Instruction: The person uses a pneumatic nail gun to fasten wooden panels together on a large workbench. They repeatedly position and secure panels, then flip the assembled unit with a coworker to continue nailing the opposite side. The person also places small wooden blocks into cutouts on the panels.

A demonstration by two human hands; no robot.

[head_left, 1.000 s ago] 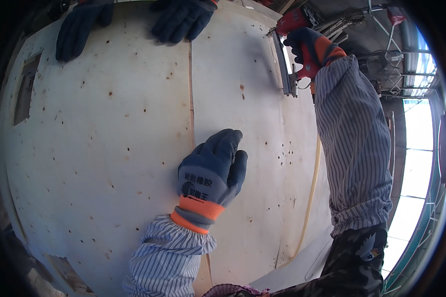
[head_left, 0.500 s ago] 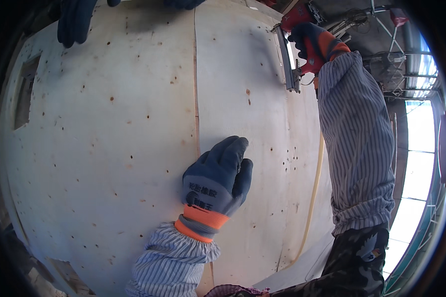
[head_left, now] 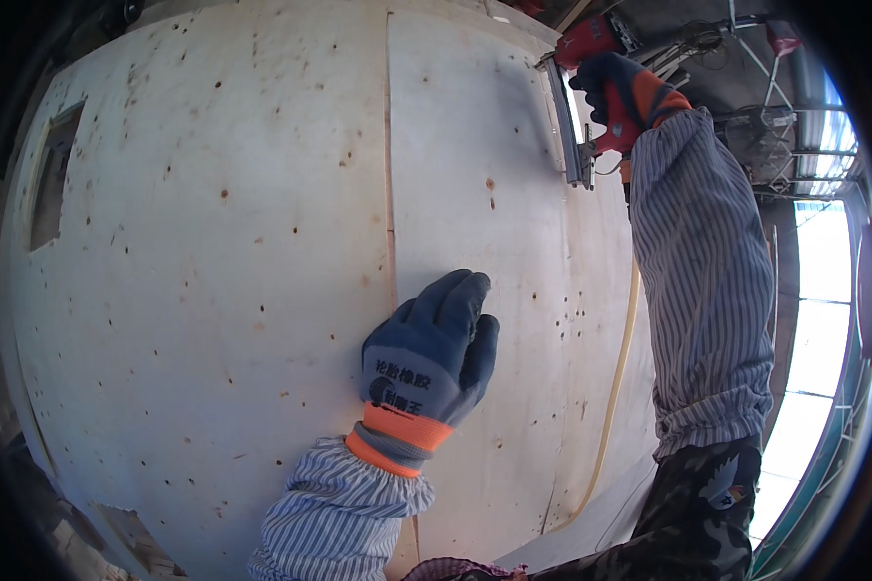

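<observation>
My left hand (head_left: pixel 424 344), in a blue and grey rubber-coated glove with an orange cuff, rests on a large pale plywood sheet (head_left: pixel 291 320). Its fingers are stretched out and the thumb stands a little apart; nothing is in it. The hand lies just right of a seam (head_left: pixel 390 174) between two sheets. At the upper right, my right hand (head_left: pixel 622 92), gloved alike, is wrapped round the grip of a red nail gun (head_left: pixel 591 41). The tool's long metal magazine (head_left: pixel 569 126) lies over the right part of the board. Whether its nose touches the wood cannot be made out.
A pale yellow hose (head_left: pixel 613 387) runs along the board's right side. Rectangular cut-outs (head_left: pixel 53 179) open at the left edge and lower left. Metal frames (head_left: pixel 770 107) and cables stand beyond the right edge. Small dark knots and marks dot the wood.
Another person's dark-gloved hands at the top left have left the view. The whole scene sits slightly lower and further right. My hands keep their places on the board and the nail gun.
</observation>
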